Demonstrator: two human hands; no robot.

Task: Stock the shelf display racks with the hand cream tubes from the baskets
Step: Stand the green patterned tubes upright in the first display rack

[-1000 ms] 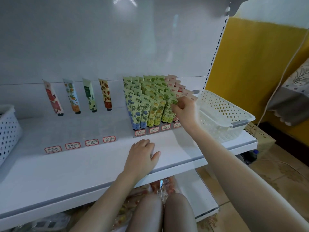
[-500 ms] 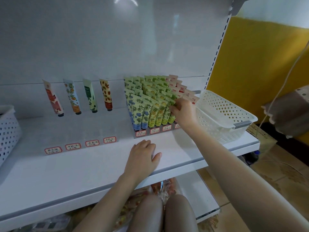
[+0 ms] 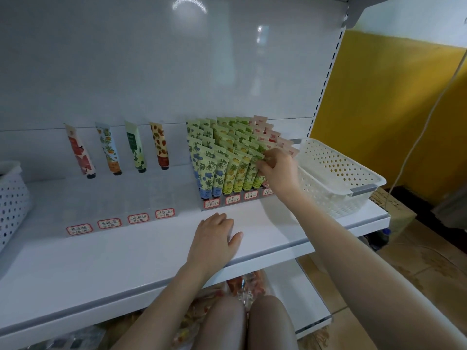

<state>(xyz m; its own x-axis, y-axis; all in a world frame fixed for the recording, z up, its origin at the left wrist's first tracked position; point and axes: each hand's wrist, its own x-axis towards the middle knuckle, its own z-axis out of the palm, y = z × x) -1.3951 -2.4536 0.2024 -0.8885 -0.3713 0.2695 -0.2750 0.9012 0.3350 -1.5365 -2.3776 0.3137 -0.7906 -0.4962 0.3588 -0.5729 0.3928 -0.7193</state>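
Note:
A clear display rack [image 3: 228, 200] on the white shelf is packed with rows of hand cream tubes: blue-flowered [image 3: 203, 170], yellow pineapple [image 3: 231, 170], green [image 3: 249, 170] and pink [image 3: 265, 130]. My right hand [image 3: 278, 170] pinches the top of a green tube in the front of the rack. My left hand [image 3: 214, 239] rests flat on the shelf near its front edge. A second clear rack [image 3: 118, 205] to the left holds four single tubes [image 3: 108, 147] leaning at its back.
A white perforated basket [image 3: 336, 178] stands at the shelf's right end, nothing visible inside it. Another white basket [image 3: 11, 198] sits at the far left edge. Snack packets [image 3: 242, 286] lie on the lower shelf. A cardboard box [image 3: 396, 210] and a yellow wall are on the right.
My right hand has stayed at the front green tubes, shifting only slightly. The left hand has not moved; the view has drifted a little.

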